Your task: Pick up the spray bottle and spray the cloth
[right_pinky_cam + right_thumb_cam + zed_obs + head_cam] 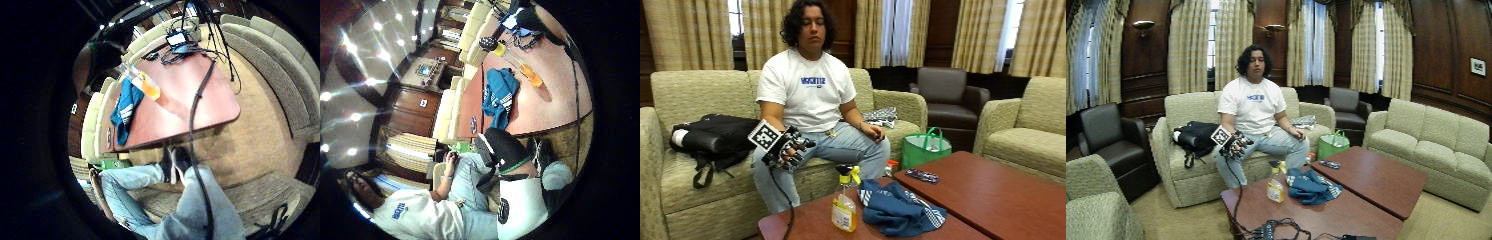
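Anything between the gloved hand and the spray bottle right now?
Nothing: in the outside view the gloved hand hangs over the sofa edge, open air down to the spray bottle.

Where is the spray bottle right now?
In the outside view the spray bottle stands upright on the wooden table, beside the blue cloth, on the gloved right hand's side; that hand is off it.

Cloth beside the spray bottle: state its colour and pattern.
The cloth is blue with white stripes, clearest in the outside view.

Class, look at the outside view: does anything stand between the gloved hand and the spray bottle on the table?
Nothing visible does. The gloved right hand hangs above the knee; the spray bottle stands upright near the table's edge, the blue cloth beside it.
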The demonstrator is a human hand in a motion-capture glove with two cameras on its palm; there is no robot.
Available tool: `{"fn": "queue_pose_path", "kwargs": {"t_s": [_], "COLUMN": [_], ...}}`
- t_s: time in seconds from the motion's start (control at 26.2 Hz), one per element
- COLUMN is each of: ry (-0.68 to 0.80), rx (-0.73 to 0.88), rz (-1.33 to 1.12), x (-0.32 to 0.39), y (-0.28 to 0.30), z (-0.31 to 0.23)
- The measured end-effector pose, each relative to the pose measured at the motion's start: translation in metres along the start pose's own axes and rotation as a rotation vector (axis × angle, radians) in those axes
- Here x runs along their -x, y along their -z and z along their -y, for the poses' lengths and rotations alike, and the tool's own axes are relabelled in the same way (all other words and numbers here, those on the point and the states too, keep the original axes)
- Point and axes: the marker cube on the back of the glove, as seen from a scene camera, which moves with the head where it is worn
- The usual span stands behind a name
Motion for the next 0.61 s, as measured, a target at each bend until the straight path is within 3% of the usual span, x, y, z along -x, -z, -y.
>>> {"fn": "queue_pose_path", "kwargs": {"t_s": [0.23, 0.38, 0.61], "ry": [-0.046, -0.164, -0.186], "rx": [0.099, 0.106, 0.112], "rz": [0.092, 0.172, 0.233], "x": [-0.017, -0.026, -0.030], "y": [-0.023, -0.035, -0.059], "z": [0.019, 0.043, 0.070]}}
